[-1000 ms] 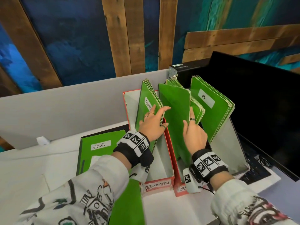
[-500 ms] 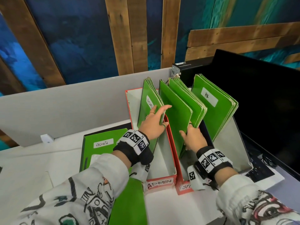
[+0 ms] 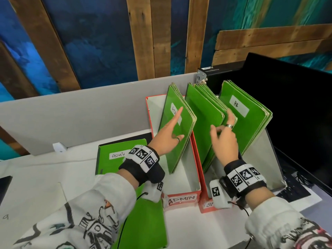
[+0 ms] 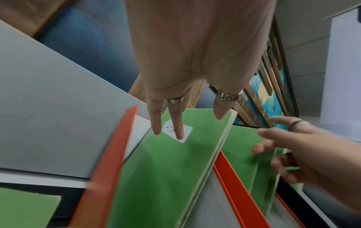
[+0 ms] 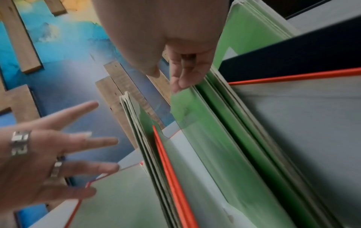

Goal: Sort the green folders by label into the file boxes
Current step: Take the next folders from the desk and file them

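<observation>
**White desk surface: items resting on it**

The white desk [image 3: 36, 178] is bounded at the rear by a grey partition panel [image 3: 71, 119]. Three file boxes stand side by side toward its right. The red box labelled ADMIN [image 3: 181, 199] is leftmost; a second red box [image 3: 206, 206] touches it, its label mostly hidden. A third, grey-walled box [image 3: 265, 164] sits furthest right. Each holds upright green folders leaning left. A stack of green folders [image 3: 115, 155], top label ADMIN, lies flat just left of the ADMIN box. A small white object [image 3: 58, 147], possibly a clip, rests beside the partition. A dark item [image 3: 4, 184] shows at the left edge.
</observation>
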The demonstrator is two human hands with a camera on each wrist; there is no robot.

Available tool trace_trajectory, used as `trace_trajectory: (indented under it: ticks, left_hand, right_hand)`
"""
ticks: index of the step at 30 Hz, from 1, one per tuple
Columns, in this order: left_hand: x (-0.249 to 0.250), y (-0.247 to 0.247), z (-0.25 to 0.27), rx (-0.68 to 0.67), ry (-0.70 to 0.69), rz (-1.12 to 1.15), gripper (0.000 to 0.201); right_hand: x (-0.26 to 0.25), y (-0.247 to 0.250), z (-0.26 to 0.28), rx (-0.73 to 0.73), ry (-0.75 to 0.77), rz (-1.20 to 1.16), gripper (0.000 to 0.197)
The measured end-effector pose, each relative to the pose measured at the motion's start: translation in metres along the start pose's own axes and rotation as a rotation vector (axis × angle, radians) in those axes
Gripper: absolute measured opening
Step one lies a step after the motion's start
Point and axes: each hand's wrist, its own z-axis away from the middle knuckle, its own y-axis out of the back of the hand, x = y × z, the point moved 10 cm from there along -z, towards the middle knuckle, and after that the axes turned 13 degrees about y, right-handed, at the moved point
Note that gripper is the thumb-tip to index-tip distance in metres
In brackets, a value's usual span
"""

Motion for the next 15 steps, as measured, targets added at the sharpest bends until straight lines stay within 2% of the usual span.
trace_trajectory:
  ticks: [6, 11, 15]
  left_hand:
    - [-0.033, 0.055, 0.019, 0.149, 0.019, 0.224, 0.078]
    - [-0.085, 0.124, 0.043, 0.34, 0.101, 0.274, 0.063]
    - [-0.144, 0.169, 0.065, 0.43, 0.188, 0.301, 0.052]
  right_hand:
    - [-0.042, 0.016, -0.019, 0.142, 0.01, -0.165, 0.058]
    - [-0.106, 0.009, -0.023, 0.18, 0.11, -0.31, 0.05]
    - [-0.156, -0.015, -0.015, 0.156, 0.179, -0.399, 0.04]
